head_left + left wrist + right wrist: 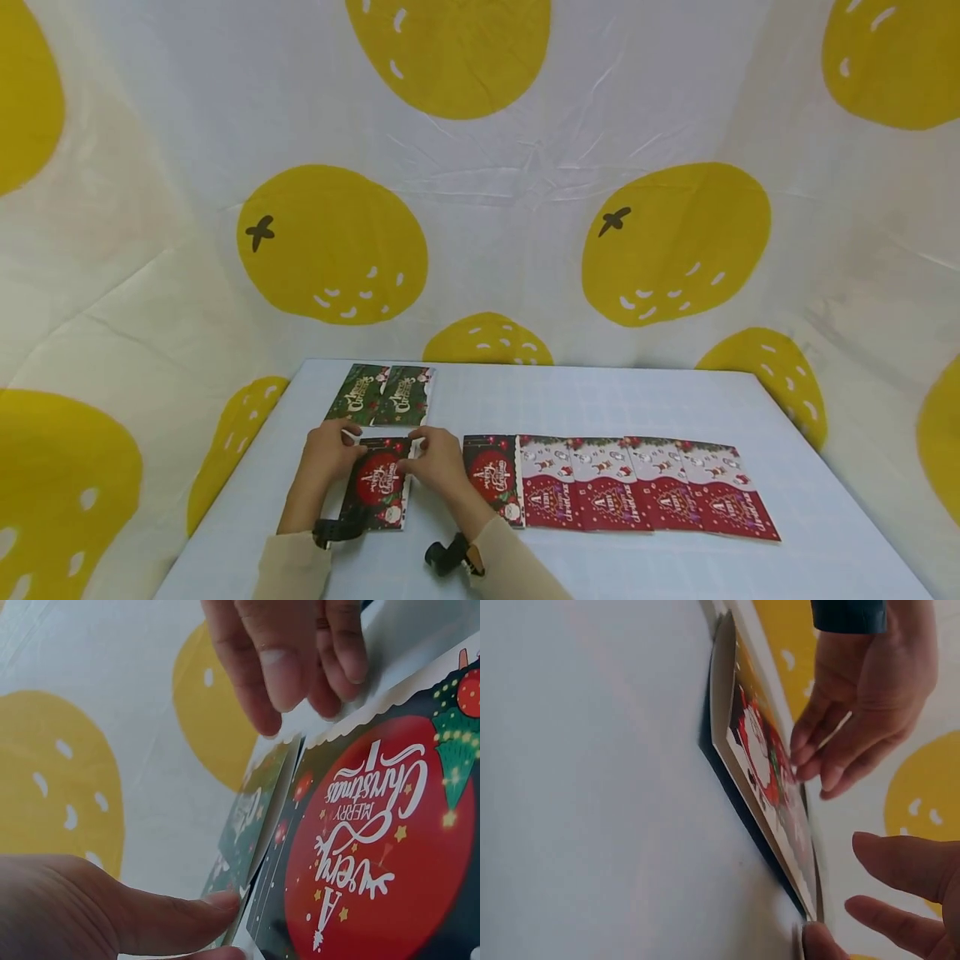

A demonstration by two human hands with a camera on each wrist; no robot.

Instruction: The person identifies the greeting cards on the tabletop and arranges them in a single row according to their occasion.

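Observation:
A folded Christmas card (378, 485), dark with a red circle and white lettering, lies between my hands, upside down in the left wrist view. My left hand (327, 454) is at its far left corner, the thumb (180, 915) stretched out along the edge. At the far right corner is my right hand (437, 462); its fingers hang relaxed in the left wrist view. In the right wrist view, one right fingertip (821, 941) meets the card's edge while the thumb (904, 859) stands apart.
Two green Christmas cards (405, 396) lie behind the hands at the table's back left. To the right, another dark red-circle card (491, 475) begins a row with several red and white cards (611, 500). A white curtain with yellow fruit (333, 246) surrounds the white table (585, 567).

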